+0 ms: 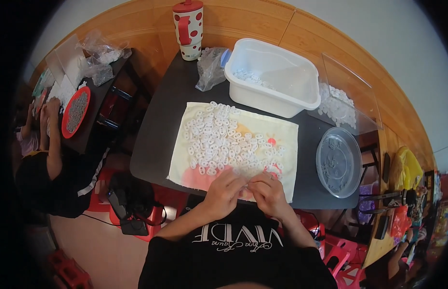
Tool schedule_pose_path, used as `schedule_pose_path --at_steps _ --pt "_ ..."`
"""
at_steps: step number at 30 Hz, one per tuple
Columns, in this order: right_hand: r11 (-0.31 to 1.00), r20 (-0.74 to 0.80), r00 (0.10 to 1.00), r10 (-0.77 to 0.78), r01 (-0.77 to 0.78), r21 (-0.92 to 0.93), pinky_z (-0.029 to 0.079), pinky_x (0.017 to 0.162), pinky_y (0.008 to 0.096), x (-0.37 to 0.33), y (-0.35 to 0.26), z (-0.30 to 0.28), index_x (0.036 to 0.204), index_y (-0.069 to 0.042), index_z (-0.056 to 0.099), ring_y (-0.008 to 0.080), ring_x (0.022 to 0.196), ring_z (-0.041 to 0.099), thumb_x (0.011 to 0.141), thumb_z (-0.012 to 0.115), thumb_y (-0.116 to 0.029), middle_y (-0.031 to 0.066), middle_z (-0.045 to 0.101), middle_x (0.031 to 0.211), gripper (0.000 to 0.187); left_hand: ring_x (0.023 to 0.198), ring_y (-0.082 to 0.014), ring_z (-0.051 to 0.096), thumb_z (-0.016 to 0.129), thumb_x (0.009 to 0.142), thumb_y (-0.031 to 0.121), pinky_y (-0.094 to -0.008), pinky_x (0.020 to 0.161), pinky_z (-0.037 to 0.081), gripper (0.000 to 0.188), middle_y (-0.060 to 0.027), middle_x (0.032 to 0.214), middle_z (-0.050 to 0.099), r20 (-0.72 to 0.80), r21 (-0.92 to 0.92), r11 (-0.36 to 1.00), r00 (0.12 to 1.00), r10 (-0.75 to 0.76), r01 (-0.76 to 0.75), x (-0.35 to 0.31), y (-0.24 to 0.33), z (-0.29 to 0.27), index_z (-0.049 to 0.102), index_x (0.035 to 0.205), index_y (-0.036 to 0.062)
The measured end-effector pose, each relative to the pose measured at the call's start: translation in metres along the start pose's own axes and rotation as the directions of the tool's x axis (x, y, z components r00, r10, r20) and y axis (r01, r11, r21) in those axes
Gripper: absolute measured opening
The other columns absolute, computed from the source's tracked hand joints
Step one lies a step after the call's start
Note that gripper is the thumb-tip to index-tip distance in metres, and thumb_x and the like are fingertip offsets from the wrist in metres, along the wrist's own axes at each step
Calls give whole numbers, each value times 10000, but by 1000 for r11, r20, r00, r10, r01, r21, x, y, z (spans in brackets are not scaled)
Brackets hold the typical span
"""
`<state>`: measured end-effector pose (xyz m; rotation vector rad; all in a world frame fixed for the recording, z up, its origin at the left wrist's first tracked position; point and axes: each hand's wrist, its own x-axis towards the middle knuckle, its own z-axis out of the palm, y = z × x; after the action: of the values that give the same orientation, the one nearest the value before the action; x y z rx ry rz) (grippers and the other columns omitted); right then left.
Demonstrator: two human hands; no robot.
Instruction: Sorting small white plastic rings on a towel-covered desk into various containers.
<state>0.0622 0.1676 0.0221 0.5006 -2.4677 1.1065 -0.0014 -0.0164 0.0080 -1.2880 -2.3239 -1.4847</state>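
Many small white oval pieces with two holes lie heaped over a pale yellow cloth that has printed colour patches. At the cloth's near edge my left hand and my right hand come together, their fingertips almost touching. Both are closed in a pinch. Whatever sits between the fingers is too small and too covered to name. The nearest white pieces lie just beyond my fingertips.
Behind the cloth stands a white basin with white pieces inside. A clear round tub of grey bits, an acrylic panel, a plastic bag and a spotted tumbler surround it. Leftward, another person works near a red tray.
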Motion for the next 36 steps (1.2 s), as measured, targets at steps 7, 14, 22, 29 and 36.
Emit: schedule_pose_path --at_steps 7,14,22,29,36 --pt "991 18 995 -95 97 -90 478 699 389 1 -3 0 892 8 647 305 803 604 706 676 66 117 611 939 197 831 -325 601 638 653 -84 -396 682 512 354 -126 982 637 22 -16 993 993 118 -118 0 -4 -3 651 1001 -15" --pt "985 79 988 -133 140 -96 472 729 381 -2 -4 1 908 22 635 304 837 565 661 660 37 132 585 967 248 792 -326 601 662 677 -114 -388 662 503 286 -127 892 600 24 -1 989 988 150 -150 0 -1 -8 662 953 -40" --pt "985 120 982 -149 157 -67 465 735 388 0 0 1 917 41 622 316 834 543 642 644 22 143 569 968 277 805 -319 579 666 675 -104 -379 681 496 265 -132 906 595 76 -32 985 982 172 -170 1 -6 -8 650 936 -59" --pt "975 156 967 -200 212 -69 464 719 400 -2 -1 1 885 43 608 331 821 533 650 648 10 156 551 947 240 849 -324 567 636 666 -113 -370 723 494 253 -145 945 593 140 -28 986 976 170 -167 -1 -5 -12 645 913 -63" --pt "973 172 963 -207 221 -66 465 720 403 1 -1 -1 827 20 579 323 817 535 656 653 3 140 523 902 187 843 -323 555 611 650 -115 -366 728 493 227 -147 937 578 138 -28 982 972 190 -188 2 -3 -13 631 869 -60"
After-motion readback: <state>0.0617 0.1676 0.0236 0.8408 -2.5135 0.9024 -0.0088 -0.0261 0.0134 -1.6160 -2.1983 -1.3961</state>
